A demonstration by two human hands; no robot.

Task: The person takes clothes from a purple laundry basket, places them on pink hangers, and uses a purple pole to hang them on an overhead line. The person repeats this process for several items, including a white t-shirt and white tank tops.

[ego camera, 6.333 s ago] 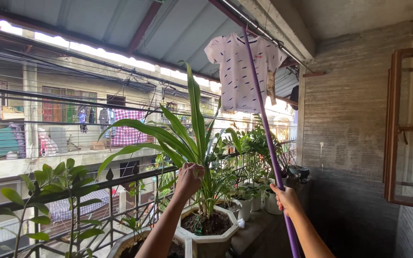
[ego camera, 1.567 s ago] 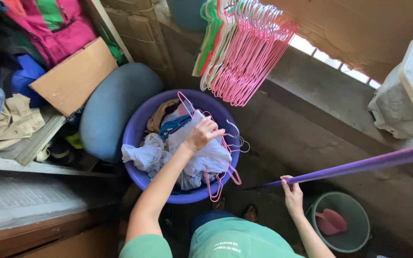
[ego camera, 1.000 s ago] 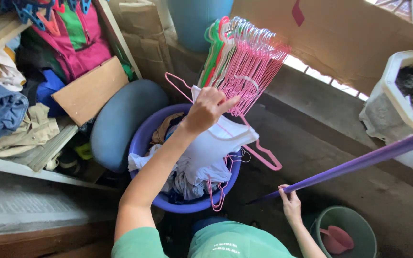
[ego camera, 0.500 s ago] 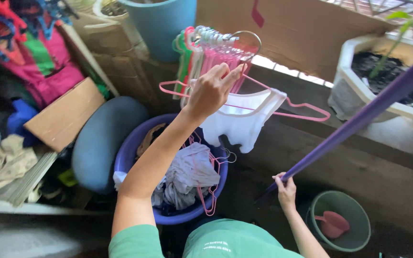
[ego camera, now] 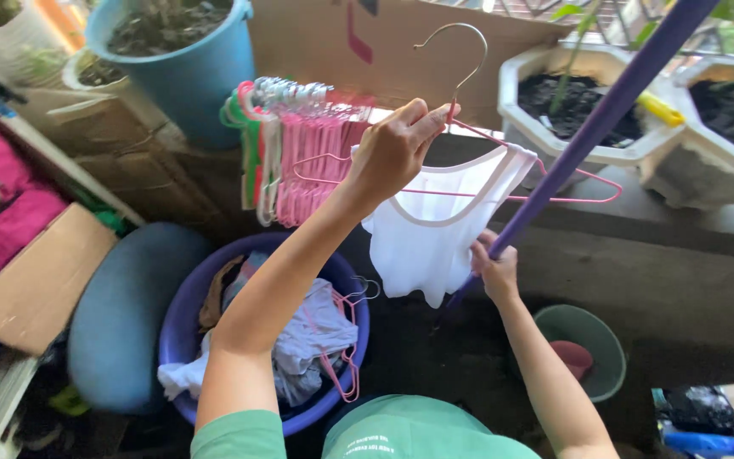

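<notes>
My left hand (ego camera: 397,144) grips a pink wire hanger (ego camera: 537,183) just below its metal hook, raised above the wash basin. A small white sleeveless top (ego camera: 435,234) hangs on that hanger. My right hand (ego camera: 494,270) is closed around a long purple pole (ego camera: 592,127) that slants up to the upper right, just right of the top. Below, a purple basin (ego camera: 180,340) holds crumpled laundry (ego camera: 316,327) and another pink hanger.
A bunch of pink and green hangers (ego camera: 295,149) hangs behind my left arm. White planters with soil (ego camera: 554,81) line the ledge, a blue bucket planter (ego camera: 180,51) stands at the back left. A green pail (ego camera: 592,344), a blue lid (ego camera: 125,310) and cardboard (ego camera: 31,276) lie nearby.
My left hand has lifted the white top on its hanger out of the basin and up toward the ledge. The purple pole has tilted steeper, and my view has risen.
</notes>
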